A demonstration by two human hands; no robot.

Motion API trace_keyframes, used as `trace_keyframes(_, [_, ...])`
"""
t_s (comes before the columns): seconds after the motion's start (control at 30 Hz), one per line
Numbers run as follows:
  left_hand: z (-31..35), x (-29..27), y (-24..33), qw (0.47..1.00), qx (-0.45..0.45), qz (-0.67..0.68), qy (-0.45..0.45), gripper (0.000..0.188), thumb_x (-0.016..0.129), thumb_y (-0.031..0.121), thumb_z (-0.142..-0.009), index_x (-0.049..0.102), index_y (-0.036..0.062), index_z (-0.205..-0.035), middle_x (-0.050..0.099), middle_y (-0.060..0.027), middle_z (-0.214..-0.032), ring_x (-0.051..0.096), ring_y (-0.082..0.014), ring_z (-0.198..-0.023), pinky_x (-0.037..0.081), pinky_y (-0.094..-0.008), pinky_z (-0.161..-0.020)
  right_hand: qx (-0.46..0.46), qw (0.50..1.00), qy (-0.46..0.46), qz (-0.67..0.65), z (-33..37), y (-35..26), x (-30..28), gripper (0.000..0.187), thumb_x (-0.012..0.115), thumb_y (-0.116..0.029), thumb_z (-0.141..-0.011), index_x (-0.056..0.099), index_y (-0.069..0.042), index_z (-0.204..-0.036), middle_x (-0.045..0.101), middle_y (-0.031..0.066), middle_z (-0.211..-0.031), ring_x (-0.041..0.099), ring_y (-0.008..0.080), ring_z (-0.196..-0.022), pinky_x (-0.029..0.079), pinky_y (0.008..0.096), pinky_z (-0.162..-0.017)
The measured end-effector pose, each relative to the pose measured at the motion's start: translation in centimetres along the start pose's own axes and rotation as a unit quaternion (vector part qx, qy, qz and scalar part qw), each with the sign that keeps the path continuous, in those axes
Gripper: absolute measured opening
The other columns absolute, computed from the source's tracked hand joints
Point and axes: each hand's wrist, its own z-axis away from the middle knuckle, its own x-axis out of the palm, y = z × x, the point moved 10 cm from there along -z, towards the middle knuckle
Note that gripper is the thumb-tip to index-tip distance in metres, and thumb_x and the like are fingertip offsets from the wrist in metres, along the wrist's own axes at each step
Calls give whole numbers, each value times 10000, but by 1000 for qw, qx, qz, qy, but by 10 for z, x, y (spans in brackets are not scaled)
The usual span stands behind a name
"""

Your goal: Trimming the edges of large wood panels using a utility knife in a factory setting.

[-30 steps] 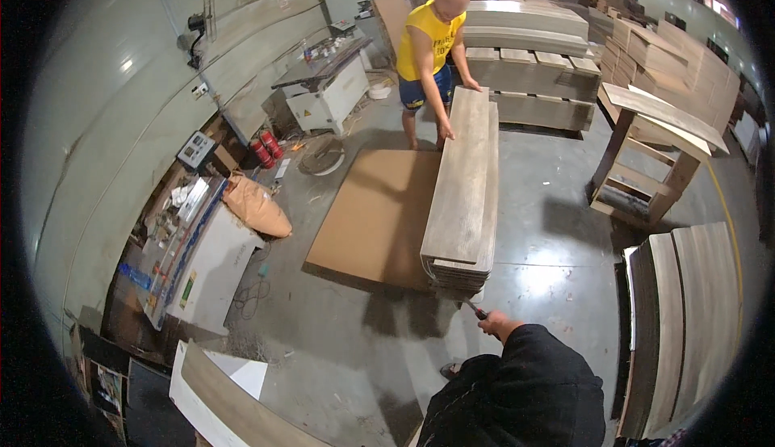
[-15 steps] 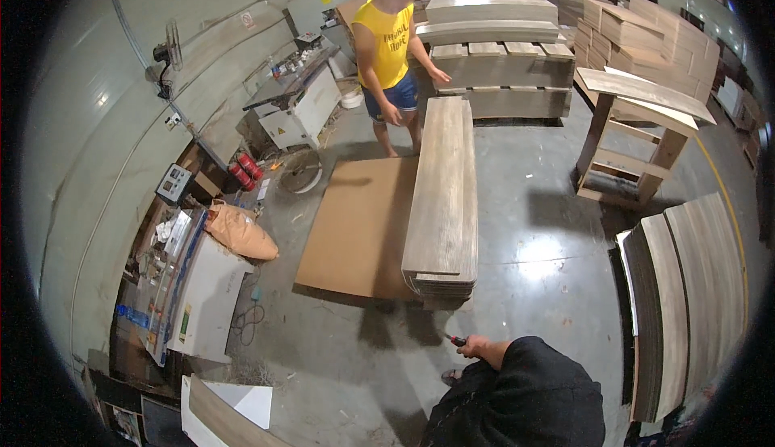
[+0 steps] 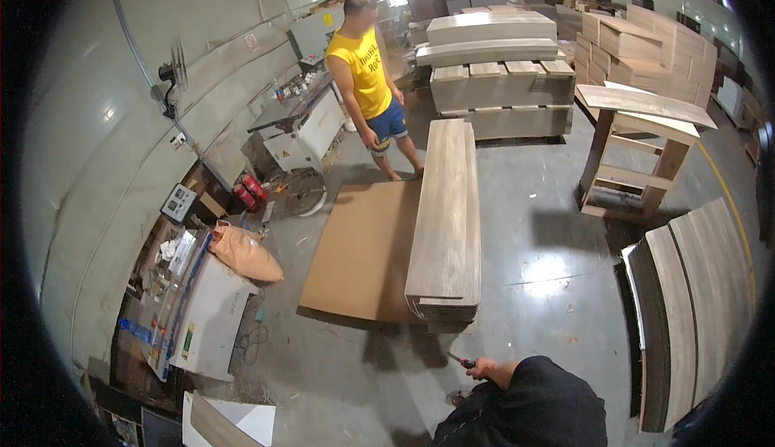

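My right hand is closed around the handle of what looks like a screwdriver, red and black with a thin shaft pointing to the left. It is held low, just short of the near end of a tall stack of long grey wood-grain boards. Hand and stack are apart. A dark sleeve covers my upper arm. My left hand is not in view. A large brown sheet lies left of the stack, along its side.
A person in a yellow top stands at the stack's far left, arms lowered. Curved boards are piled at the right, near a wooden frame. A white machine, a tan sack and fire extinguishers line the left wall.
The co-worker has lowered both arms and moved slightly left, away from the boards. The whole view has shifted, so the scene sits lower. My right hand keeps its grip on the tool.
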Motion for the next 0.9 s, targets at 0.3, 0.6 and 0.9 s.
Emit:
trace_keyframes(0.3, [-1,7,5,1000,-1,5,2,536,634,323,-956,469,94,-1411,523,-247,-1352,470,-451,-1261,397,-654,-1006,30,998,-27,50,-1,-4,9,378,758,-473,-800,779,-104,-883,748,63,-783,701,213,-724,558,374,-719])
trace_keyframes(0.6, [6,8,-1,1000,-7,3,1,570,636,319,-954,440,101,-1442,505,-252,-1379,452,-452,-1286,379,-664,-1019,-3,997,-47,57,-3,-13,22,367,761,-436,-807,772,-91,-932,749,67,-804,688,220,-730,548,386,-727])
trace_keyframes(0.9, [19,14,-13,1000,-22,4,-5,605,639,315,-951,411,108,-1472,488,-257,-1406,434,-453,-1310,362,-674,-1033,5,996,-51,72,7,-17,27,369,758,-438,-785,770,-97,-926,741,64,-786,678,229,-706,543,388,-689])
